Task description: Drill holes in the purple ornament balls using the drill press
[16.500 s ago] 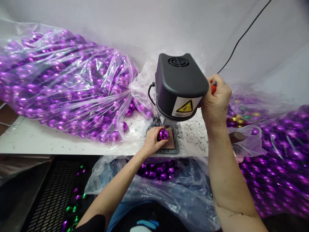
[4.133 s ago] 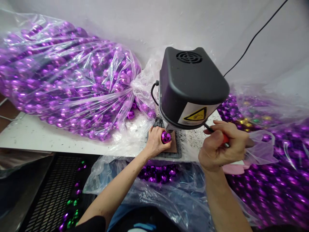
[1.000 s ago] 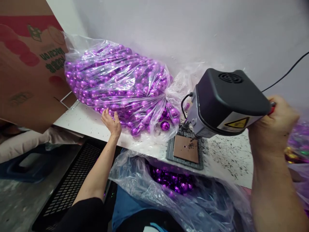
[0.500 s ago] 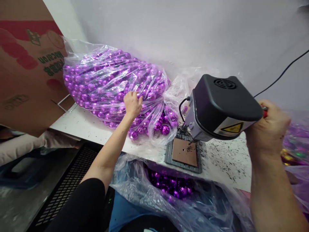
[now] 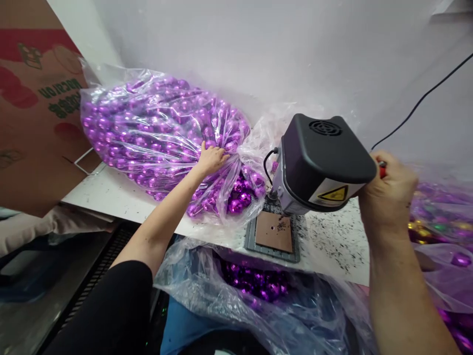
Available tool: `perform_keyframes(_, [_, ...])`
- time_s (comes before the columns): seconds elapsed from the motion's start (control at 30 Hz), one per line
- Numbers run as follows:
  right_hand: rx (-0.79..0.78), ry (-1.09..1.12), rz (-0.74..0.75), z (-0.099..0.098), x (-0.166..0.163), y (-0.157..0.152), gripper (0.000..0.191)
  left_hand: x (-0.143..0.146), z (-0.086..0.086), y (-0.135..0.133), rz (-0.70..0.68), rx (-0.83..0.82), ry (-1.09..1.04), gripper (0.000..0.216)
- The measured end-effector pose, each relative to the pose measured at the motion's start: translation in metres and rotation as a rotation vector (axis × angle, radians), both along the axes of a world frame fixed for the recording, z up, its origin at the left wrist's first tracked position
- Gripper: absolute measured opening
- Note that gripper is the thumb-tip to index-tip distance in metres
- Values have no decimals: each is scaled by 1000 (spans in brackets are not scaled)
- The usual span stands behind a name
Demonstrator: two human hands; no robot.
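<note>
My left hand (image 5: 211,159) lies on the clear plastic bag (image 5: 148,133) full of shiny purple balls, fingers stretched flat against the film near its gathered neck. Several loose purple balls (image 5: 240,192) spill from the bag's mouth beside the machine. My right hand (image 5: 388,197) is closed round the red-tipped lever (image 5: 382,170) of the small black bench drill (image 5: 321,160). Under the drill head sits a grey base with a brown pad (image 5: 274,237); nothing lies on the pad.
A white worktable (image 5: 121,197) speckled with dark shavings carries the bag and drill. A second plastic bag (image 5: 254,286) with purple balls hangs below the table edge. More bagged balls (image 5: 443,231) lie at right. A cardboard box (image 5: 33,108) stands at left. A black cable (image 5: 417,106) crosses the wall.
My left hand has slid rightward along the big bag toward its neck. My right hand has stayed on the drill lever. The view has shifted slightly left.
</note>
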State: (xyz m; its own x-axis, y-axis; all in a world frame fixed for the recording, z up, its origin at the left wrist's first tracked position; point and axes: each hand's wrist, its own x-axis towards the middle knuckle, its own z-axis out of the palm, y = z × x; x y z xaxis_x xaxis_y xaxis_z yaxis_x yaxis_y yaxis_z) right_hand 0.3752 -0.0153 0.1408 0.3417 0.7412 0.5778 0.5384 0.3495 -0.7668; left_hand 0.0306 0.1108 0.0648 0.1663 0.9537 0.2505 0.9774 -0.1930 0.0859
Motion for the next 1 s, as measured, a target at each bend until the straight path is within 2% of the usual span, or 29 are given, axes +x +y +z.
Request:
perform_keyframes(0.1, [-16, 27, 28, -1, 1, 0, 27, 23, -16, -44, 18, 27, -56, 62])
perform_keyframes(0.2, [-31, 17, 27, -1, 1, -2, 28, 37, -52, -97, -114, -5, -15, 68])
perform_keyframes(0.3, [-65, 14, 25, 0, 0, -4, 27, 25, -81, -133, -111, -8, 64, 44])
perform_keyframes(0.4, [-78, 27, 28, -1, -1, -3, 27, -1, -86, -146, -55, 14, 105, 45])
perform_keyframes(0.47, [-70, 35, 28, -2, -1, -2, 26, -12, -82, -148, -25, 26, 109, 45])
perform_keyframes(0.53, [-52, 38, 24, -3, -1, -1, 26, -12, -77, -147, -18, 42, 94, 40])
perform_keyframes(0.7, [-40, 42, 30, -2, 0, -1, 27, 30, -72, -122, -147, 118, 2, 35])
perform_keyframes(0.77, [-50, 42, 35, -2, 1, -2, 27, 49, -72, -104, -181, 59, 11, 33])
perform_keyframes(0.83, [-45, 33, 40, -2, 2, -2, 27, 61, -73, -86, -128, -21, 36, 33])
perform_keyframes(0.93, [-42, 20, 60, -2, 4, -1, 28, 67, -74, -69, -33, -90, 45, 40])
perform_keyframes(1.0, [-52, 22, 76, -2, 4, -1, 30, 63, -72, -66, -32, -117, 26, 42])
